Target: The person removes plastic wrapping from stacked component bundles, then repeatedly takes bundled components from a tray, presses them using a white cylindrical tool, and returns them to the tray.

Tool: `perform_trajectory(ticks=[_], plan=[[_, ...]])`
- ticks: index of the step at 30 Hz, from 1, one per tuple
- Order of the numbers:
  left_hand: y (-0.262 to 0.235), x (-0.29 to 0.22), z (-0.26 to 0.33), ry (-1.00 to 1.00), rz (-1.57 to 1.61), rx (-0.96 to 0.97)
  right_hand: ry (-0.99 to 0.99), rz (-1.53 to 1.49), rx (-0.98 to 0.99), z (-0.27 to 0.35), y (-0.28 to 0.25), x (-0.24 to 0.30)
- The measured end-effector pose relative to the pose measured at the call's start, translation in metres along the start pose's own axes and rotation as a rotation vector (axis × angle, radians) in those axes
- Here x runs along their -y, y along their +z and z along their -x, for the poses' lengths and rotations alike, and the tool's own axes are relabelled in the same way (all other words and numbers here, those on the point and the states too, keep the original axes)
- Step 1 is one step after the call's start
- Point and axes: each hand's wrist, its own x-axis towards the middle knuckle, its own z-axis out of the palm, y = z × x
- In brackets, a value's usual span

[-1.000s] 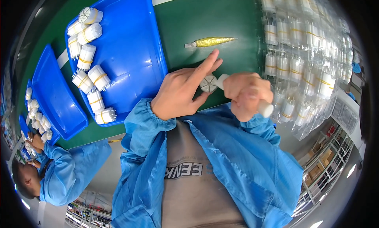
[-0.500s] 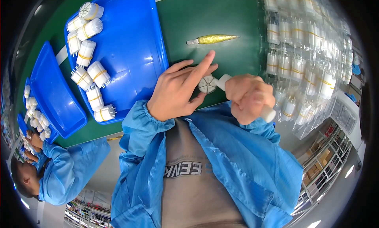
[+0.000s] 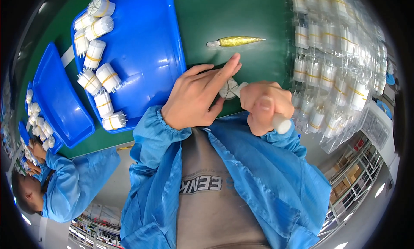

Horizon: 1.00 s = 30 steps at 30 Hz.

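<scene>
A white round part [image 3: 228,89] with spoke-like lines on its end face is braced between the thumb and fingers of my left hand [image 3: 192,96], over the green table; the index finger stretches out past it. My right hand [image 3: 266,106] is closed in a fist around a white stick-like tool [image 3: 282,124]. One rounded end of the tool pokes out beside the thumb; the other end reaches from the fist to the edge of the round part. My fist hides the tool's middle. Beyond my hands lies a slim yellow tapered object [image 3: 241,41] with a whitish end.
To the left, a blue tray [image 3: 148,46] holds several white cylinders bound with yellow bands and showing pins. A second blue tray [image 3: 64,102] stands farther left, near a co-worker in blue [image 3: 77,184]. On the right, clear plastic packs [image 3: 330,72] hold rows of similar cylinders.
My right fist has shifted slightly left and turned, swinging the tool's free end left and up. My left hand still braces the round part in nearly the same place.
</scene>
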Motion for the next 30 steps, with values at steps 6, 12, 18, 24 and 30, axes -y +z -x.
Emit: perform_trajectory(ticks=[6, 12, 18, 24, 30], plan=[[-0.069, -0.022, 0.014, 0.044, -0.212, -0.079, 0.028, -0.643, -0.372, 0.017, -0.025, -0.003], [-0.104, -0.026, 0.060, -0.414, -0.980, -0.147, 0.282, 0.490, 0.274, -0.012, -0.027, 0.037], [-0.122, 0.006, 0.083, -0.380, -1.004, -0.095, 0.594, 0.380, 0.587, 0.004, -0.034, 0.041], [-0.087, -0.045, 0.065, -0.248, -0.516, -0.473, -0.153, 0.839, -0.067, -0.012, -0.096, 0.138], [-0.015, -0.060, -0.009, 0.070, -0.182, -0.274, 0.331, 1.356, -0.713, -0.017, -0.166, 0.182]])
